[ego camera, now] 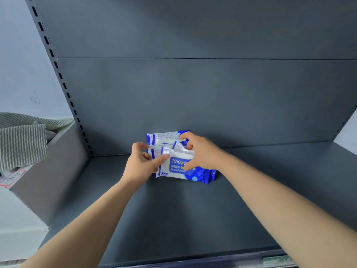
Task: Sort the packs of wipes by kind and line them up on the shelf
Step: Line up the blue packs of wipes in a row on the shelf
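I'm working at the grey shelf [193,209], w/ the packs of wipes [166,136] standing mid-shelf, close to the back panel [193,93]. Both hands are gripping the front pack [178,171]: left hand [140,165] pinching its left edge, right hand [202,153] w/ fingers [186,135] curling over the top. I'm aiming at squaring edges, facing labels fwd and pressing gently so nothing's toppling.

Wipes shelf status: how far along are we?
Early, I'd judge. Done: a few blue-and-white packs stand bunched near the back of the shelf. In hand: left hand and right hand both grip the front pack, marked alcohol wipes. Left: squaring this bunch into a line; no second kind is in view.
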Motion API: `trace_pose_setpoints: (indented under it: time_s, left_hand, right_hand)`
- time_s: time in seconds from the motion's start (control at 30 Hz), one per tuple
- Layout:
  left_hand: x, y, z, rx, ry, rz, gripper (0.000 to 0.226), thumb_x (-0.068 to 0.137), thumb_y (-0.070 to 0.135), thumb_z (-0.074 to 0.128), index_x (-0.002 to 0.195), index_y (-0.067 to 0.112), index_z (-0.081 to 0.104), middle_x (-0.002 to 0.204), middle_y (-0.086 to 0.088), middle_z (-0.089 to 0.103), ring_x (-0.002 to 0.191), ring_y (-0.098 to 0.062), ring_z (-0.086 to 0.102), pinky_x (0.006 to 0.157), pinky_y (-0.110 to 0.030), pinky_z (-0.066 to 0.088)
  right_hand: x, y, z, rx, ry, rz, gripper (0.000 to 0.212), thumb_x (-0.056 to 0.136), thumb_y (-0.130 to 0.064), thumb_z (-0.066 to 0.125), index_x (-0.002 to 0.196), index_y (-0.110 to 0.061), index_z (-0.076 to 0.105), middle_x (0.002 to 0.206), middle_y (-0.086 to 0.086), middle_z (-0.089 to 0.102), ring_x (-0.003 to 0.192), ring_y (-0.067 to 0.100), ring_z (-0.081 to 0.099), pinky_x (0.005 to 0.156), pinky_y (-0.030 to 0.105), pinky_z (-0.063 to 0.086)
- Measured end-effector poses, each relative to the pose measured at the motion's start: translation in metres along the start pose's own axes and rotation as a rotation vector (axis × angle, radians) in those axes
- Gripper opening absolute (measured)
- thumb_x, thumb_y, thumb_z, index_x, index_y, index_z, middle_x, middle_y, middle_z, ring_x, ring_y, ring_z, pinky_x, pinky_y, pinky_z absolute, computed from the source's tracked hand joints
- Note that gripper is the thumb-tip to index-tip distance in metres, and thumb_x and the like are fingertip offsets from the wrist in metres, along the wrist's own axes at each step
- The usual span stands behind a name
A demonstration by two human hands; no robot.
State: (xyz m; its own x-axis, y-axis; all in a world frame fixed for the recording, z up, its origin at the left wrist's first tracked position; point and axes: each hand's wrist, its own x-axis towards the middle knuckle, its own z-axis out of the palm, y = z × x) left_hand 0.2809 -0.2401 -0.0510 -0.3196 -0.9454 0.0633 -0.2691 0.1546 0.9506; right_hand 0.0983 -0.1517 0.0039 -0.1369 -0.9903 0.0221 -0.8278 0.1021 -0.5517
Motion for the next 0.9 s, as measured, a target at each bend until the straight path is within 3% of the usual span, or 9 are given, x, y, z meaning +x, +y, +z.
trace_pose_setpoints:
  time_s: [0.1, 0.27, 0.43, 0.63, 0.73, 0.83, 0.9]
  left_hand:
    - [-0.001, -0.002, 0.000, 0.237, -0.037, 0.068, 0.073, 0.057, 0.031, 0.092, 0.110, 0.026, 0.043, 0.089, -0.002, 0.059, 0.069, -0.015, 0.060, 0.059, -0.030, 0.052]
    - [-0.002, -0.009, -0.002, 0.240, -0.054, 0.067, 0.071, 0.065, 0.022, 0.088, 0.114, 0.026, 0.038, 0.088, -0.001, 0.056, 0.072, -0.015, 0.056, 0.065, -0.030, 0.052]
    - [-0.003, -0.014, -0.001, 0.249, -0.029, 0.073, 0.068, 0.067, 0.018, 0.086, 0.114, 0.022, 0.037, 0.085, 0.002, 0.055, 0.073, -0.015, 0.057, 0.065, -0.024, 0.045]
    - [-0.008, -0.014, 0.006, 0.360, -0.054, 0.216, 0.036, 0.075, 0.009, 0.075, 0.092, 0.028, 0.050, 0.099, 0.002, 0.052, 0.067, -0.013, 0.057, 0.065, -0.023, 0.046]
    - [-0.007, -0.016, 0.005, 0.440, -0.156, 0.261, 0.033, 0.081, 0.005, 0.066, 0.077, 0.037, 0.063, 0.107, 0.002, 0.046, 0.068, -0.007, 0.053, 0.071, -0.012, 0.043]
    - [-0.008, -0.015, 0.002, 0.415, -0.230, 0.215, 0.023, 0.076, 0.017, 0.077, 0.089, 0.032, 0.065, 0.109, 0.005, 0.039, 0.072, -0.007, 0.052, 0.075, -0.012, 0.042]
    - [-0.011, -0.013, 0.004, 0.440, -0.237, 0.185, 0.042, 0.064, 0.030, 0.087, 0.096, 0.026, 0.060, 0.111, 0.007, 0.035, 0.077, -0.006, 0.053, 0.078, -0.018, 0.045]
  right_hand:
    - [0.004, -0.008, 0.006, -0.009, -0.035, -0.031, 0.089, 0.063, -0.022, 0.087, 0.136, -0.028, 0.036, 0.107, -0.012, 0.044, 0.096, 0.006, 0.048, 0.079, 0.020, 0.038]
    - [0.001, 0.013, -0.017, 0.161, -0.065, 0.139, 0.055, 0.072, -0.015, 0.082, 0.120, -0.020, 0.055, 0.107, 0.001, 0.064, 0.095, 0.020, 0.065, 0.086, 0.033, 0.051]
    - [-0.008, 0.024, -0.029, 0.274, -0.067, 0.199, 0.035, 0.075, 0.001, 0.075, 0.108, -0.006, 0.067, 0.099, 0.010, 0.071, 0.086, 0.015, 0.065, 0.085, 0.025, 0.051]
    - [-0.008, 0.024, -0.018, 0.312, 0.026, 0.185, 0.027, 0.079, 0.002, 0.069, 0.105, -0.006, 0.066, 0.098, 0.012, 0.069, 0.081, 0.016, 0.061, 0.085, 0.030, 0.051]
    - [-0.009, 0.022, -0.013, 0.342, 0.055, 0.170, 0.027, 0.083, 0.005, 0.062, 0.106, -0.008, 0.063, 0.100, 0.010, 0.067, 0.082, 0.016, 0.059, 0.079, 0.029, 0.050]
    - [-0.012, 0.020, -0.021, 0.353, 0.011, 0.180, 0.027, 0.089, 0.003, 0.051, 0.108, -0.012, 0.061, 0.110, 0.006, 0.068, 0.086, 0.013, 0.059, 0.072, 0.020, 0.045]
    - [-0.014, 0.017, -0.023, 0.362, -0.062, 0.181, 0.026, 0.089, -0.004, 0.057, 0.113, -0.014, 0.061, 0.112, 0.002, 0.068, 0.091, 0.010, 0.062, 0.076, 0.017, 0.046]
